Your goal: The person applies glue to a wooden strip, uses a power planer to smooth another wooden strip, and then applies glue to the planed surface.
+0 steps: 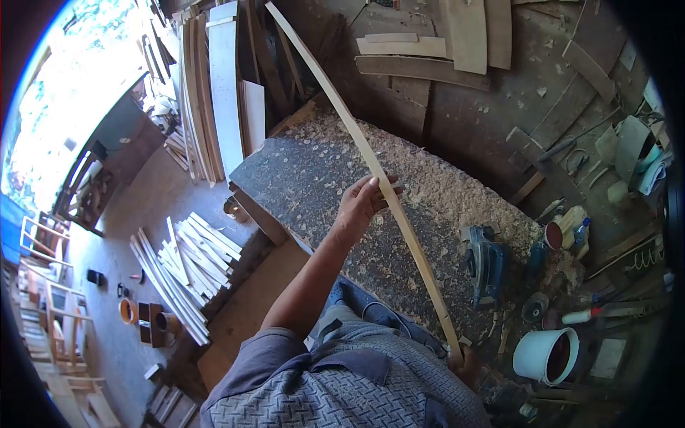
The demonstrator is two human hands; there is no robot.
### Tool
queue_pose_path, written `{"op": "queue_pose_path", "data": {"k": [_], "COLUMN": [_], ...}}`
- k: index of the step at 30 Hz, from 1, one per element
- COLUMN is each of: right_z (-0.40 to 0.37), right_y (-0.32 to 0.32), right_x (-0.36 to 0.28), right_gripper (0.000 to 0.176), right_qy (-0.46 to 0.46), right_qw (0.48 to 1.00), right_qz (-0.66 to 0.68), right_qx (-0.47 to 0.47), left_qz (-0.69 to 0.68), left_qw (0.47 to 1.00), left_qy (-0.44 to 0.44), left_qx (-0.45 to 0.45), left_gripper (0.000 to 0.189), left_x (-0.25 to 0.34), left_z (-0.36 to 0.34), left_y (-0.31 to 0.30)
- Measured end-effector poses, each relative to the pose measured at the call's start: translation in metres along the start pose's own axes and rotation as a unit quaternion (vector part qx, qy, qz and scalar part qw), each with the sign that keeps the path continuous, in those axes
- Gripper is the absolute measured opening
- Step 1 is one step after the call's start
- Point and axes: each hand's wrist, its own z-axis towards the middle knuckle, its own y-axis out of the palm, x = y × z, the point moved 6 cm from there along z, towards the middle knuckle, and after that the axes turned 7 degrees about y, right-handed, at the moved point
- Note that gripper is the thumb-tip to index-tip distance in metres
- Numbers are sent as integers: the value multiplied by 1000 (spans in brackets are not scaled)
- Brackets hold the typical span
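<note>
A long, thin wooden strip slants across the view above a dark workbench strewn with shavings. My left hand grips the strip near its middle, thumb on top and fingers around it. At the strip's lower end, beside my body, my right hand is closed on it, partly in shadow. A blue power planer rests on the bench to the right of the strip.
Cut strips lie in a pile on the floor at the left. Tall boards lean behind the bench. A white bucket, a grinder disc and a spring are at the right.
</note>
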Motion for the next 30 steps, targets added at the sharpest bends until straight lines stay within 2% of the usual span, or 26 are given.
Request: {"op": "queue_pose_path", "data": {"k": [2,4,6,11,12,14,16,18,19,20,22,23,26,28,30], "right_z": [0,2,4,9,9,10,9,11,13,15,18,18,18,18,19], "right_y": [-2,5,3,6,7,10,5,3,5,10,27,28,9,5,5], "right_x": [1,10,2,0,10,25,16,12,11,24,51,56,23,12,6], "right_gripper": [45,46,47,47,50,53,62,64,67,67,68,68,69,69,68], "right_qy": [-17,48,48,0,30,56,65,52,44,41,88,86,66,42,34], "right_qw": [999,998,999,1000,999,998,992,987,979,979,950,950,956,978,980], "right_qz": [14,21,4,-9,16,39,100,141,180,180,278,277,256,144,120], "right_qx": [23,-18,-18,13,3,-6,-26,-55,-84,-84,-115,-114,-124,-146,-154], "left_qz": [55,71,87,205,205,70,39,-208,-220,-220,-296,-296,-308,-299,-292], "left_qw": [998,997,995,973,972,992,994,975,974,974,950,949,946,944,949], "left_qy": [27,37,47,102,105,103,95,47,47,50,50,52,36,41,45], "left_qx": [-20,-23,-24,37,38,0,22,-68,-4,-4,-89,-91,-97,-136,-108], "left_gripper": [45,43,41,38,38,37,45,57,72,72,73,73,70,73,76], "left_x": [11,14,18,23,28,37,53,60,74,76,82,85,95,99,101], "left_z": [-1,1,1,0,1,1,2,8,5,7,9,8,2,0,-1], "left_y": [13,19,25,33,36,49,69,90,106,104,111,112,121,125,127]}}
